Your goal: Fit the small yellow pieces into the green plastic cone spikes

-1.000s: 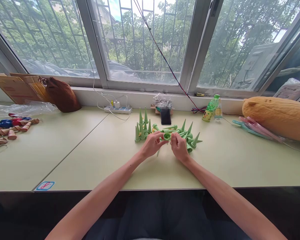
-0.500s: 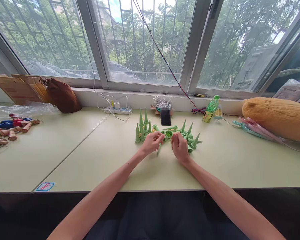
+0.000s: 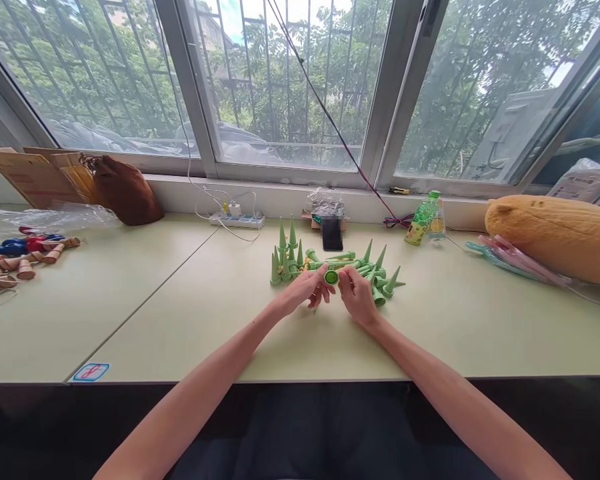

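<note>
My left hand (image 3: 307, 288) grips a green plastic plant watering spike (image 3: 331, 277), its round open end facing me. The lower fingers of this hand are bent beneath it. Just to the right, my right hand (image 3: 357, 291) is closed in a pinch against the spike's side. Whatever sits between those fingertips is hidden. Several similar green spikes stand point up in a group (image 3: 282, 257) beyond my left hand. More spikes lie or stand in a loose pile (image 3: 380, 277) behind and right of my right hand. Small yellow bits show among the standing ones.
A dark phone (image 3: 333, 235) leans behind the spikes. Further back are a power strip (image 3: 237, 219), a green-capped bottle (image 3: 423, 220) and a brown plush (image 3: 550, 233). Wooden toys (image 3: 25, 260), a brown bag (image 3: 125, 193) and cardboard (image 3: 40, 177) lie at left.
The spike has come slightly lower and nearer to me, its open end now turned squarely toward me. My left hand has shifted round it, while the right stays close beside it.
</note>
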Tool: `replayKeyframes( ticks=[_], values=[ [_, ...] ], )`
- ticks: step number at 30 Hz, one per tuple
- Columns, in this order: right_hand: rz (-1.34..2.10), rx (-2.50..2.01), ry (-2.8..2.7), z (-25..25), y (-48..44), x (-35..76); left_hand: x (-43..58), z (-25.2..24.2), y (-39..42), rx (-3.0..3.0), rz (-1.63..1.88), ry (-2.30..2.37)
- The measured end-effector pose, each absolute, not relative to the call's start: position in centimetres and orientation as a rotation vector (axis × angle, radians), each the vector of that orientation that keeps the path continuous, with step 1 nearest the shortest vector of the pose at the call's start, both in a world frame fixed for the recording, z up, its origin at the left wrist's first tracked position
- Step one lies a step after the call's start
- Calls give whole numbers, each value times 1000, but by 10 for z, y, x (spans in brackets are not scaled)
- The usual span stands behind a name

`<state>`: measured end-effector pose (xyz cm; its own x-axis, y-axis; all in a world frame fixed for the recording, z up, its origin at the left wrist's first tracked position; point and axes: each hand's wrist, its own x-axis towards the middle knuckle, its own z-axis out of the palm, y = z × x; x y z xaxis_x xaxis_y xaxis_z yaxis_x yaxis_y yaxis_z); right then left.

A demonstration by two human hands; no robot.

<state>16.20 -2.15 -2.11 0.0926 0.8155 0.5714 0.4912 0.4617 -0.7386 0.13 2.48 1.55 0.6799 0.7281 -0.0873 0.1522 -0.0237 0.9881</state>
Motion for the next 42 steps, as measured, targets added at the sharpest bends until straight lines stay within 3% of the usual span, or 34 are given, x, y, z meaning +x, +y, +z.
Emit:
replayKeyframes(
  ticks=[15, 42],
  values=[
    [401, -1164, -1555, -20, -21, 162, 0, 12, 26, 1614, 613, 673],
    [281, -1230, -1500, -24, -18, 163, -1, -1, 32, 2510, 1217, 644]
  ],
)
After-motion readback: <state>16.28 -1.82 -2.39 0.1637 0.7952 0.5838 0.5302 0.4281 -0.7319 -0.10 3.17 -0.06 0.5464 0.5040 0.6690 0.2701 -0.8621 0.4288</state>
